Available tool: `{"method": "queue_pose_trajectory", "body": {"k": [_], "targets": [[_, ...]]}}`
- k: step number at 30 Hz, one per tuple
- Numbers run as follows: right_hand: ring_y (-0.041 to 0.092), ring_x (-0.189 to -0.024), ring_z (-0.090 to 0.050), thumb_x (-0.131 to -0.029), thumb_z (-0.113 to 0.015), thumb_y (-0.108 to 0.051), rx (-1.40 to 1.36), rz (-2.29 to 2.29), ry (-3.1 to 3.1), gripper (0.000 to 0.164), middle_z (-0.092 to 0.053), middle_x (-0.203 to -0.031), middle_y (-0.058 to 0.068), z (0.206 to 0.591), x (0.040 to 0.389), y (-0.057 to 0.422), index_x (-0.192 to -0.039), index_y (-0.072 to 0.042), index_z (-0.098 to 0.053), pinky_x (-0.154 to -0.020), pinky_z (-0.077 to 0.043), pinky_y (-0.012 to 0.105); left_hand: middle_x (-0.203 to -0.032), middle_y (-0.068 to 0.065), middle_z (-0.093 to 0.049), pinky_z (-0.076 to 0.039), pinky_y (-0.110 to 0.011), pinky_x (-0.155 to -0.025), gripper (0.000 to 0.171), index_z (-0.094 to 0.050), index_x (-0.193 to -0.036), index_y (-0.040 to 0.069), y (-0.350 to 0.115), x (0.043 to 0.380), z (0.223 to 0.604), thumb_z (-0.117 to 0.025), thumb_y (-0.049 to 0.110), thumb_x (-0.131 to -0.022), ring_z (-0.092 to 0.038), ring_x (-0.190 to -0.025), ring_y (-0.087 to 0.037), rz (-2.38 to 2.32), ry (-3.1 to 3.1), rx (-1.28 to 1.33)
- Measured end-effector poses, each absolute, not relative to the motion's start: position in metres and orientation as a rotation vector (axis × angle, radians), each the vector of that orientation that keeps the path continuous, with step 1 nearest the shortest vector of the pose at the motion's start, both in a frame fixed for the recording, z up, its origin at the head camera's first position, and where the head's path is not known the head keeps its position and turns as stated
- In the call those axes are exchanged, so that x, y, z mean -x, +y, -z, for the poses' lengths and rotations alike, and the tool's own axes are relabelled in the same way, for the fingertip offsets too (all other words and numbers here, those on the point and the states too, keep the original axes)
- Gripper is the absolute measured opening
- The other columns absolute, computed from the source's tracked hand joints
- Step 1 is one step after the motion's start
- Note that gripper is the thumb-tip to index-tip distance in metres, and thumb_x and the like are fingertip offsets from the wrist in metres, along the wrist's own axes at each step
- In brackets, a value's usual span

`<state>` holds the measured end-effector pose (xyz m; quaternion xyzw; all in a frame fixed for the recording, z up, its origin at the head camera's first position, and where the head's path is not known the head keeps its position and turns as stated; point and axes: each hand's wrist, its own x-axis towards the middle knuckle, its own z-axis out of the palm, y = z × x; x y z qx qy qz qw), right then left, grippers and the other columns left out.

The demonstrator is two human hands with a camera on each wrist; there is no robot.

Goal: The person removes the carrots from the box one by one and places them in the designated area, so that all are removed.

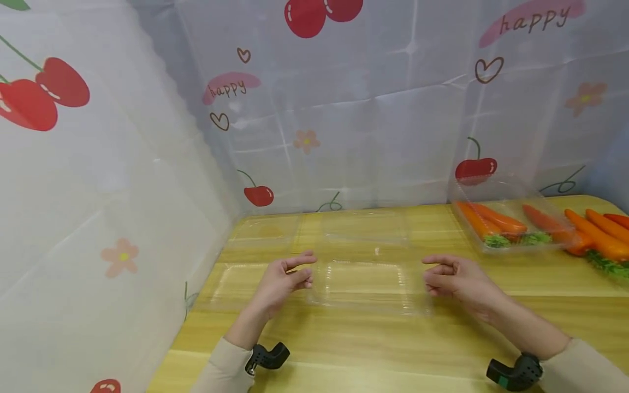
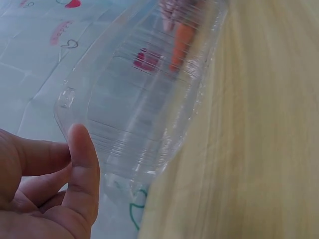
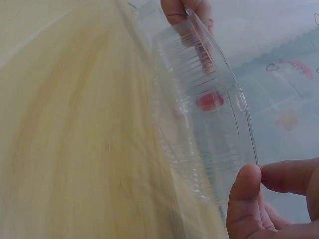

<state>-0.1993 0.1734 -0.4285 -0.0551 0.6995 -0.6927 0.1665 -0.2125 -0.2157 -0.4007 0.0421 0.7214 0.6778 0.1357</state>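
Note:
A clear plastic clamshell box [image 1: 366, 303] is between my two hands over the wooden table. My left hand [image 1: 282, 281] pinches its left rim between thumb and finger, as the left wrist view shows on the box's edge [image 2: 65, 107]. On the opposite side, my right hand [image 1: 464, 284] pinches the rim, and the right wrist view shows that thin edge [image 3: 244, 107]. The box looks see-through with ribbed walls and has nothing in it. Whether its base touches the table, I cannot tell.
Another clear plastic box [image 1: 236, 273] lies on the table at the left. At the back right, a clear box [image 1: 491, 245] holds several carrots [image 1: 501, 218] with green tops. Loose carrots [image 1: 599, 234] lie at the right. A printed curtain [image 1: 368, 131] hangs behind the table.

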Motion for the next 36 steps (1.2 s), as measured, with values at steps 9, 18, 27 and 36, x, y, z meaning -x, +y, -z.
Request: {"method": "queue_pose_trajectory", "body": {"k": [9,18,27,36], "targets": [[0.013,-0.082,-0.069,-0.1,-0.066,-0.006,0.147,2.023,1.943,0.062,-0.068,-0.096,0.002,0.432,0.201,0.152,-0.149,0.014,-0.033,-0.075,-0.062,0.028,-0.162,-0.017,-0.042,-0.06,-0.021,-0.077,0.04,-0.058,-0.14,-0.009,-0.233,0.211,0.392,-0.059,-0.005,-0.1,-0.063,-0.085,-0.011,-1.897,2.164,-0.114],[0.013,-0.082,-0.07,-0.1,-0.063,-0.003,0.153,2.036,1.926,0.06,-0.067,-0.095,0.001,0.432,0.203,0.133,-0.149,0.015,-0.033,-0.074,-0.062,0.027,-0.155,-0.013,-0.053,-0.061,-0.03,-0.081,0.035,-0.067,-0.134,-0.001,-0.247,0.206,0.391,-0.064,0.0,-0.099,-0.067,-0.102,-0.037,-1.705,2.451,-0.122],[0.013,-0.081,-0.069,-0.1,-0.063,-0.002,0.124,2.038,1.921,0.058,-0.066,-0.093,0.001,0.43,0.207,0.118,-0.149,0.013,-0.035,-0.075,-0.062,0.027,-0.153,-0.01,-0.056,-0.056,-0.033,-0.077,0.035,-0.069,-0.133,0.003,-0.253,0.201,0.385,-0.064,0.001,-0.099,-0.065,-0.095,-0.032,-1.636,2.532,-0.064],[0.013,-0.08,-0.068,-0.101,-0.063,-0.005,0.123,2.04,1.932,0.058,-0.067,-0.095,0.003,0.429,0.21,0.112,-0.15,0.011,-0.036,-0.074,-0.062,0.028,-0.145,-0.01,-0.063,-0.043,-0.026,-0.058,0.036,-0.069,-0.135,0.008,-0.255,0.2,0.387,-0.064,0.005,-0.1,-0.063,-0.092,-0.032,-1.6,2.564,-0.01]]}}
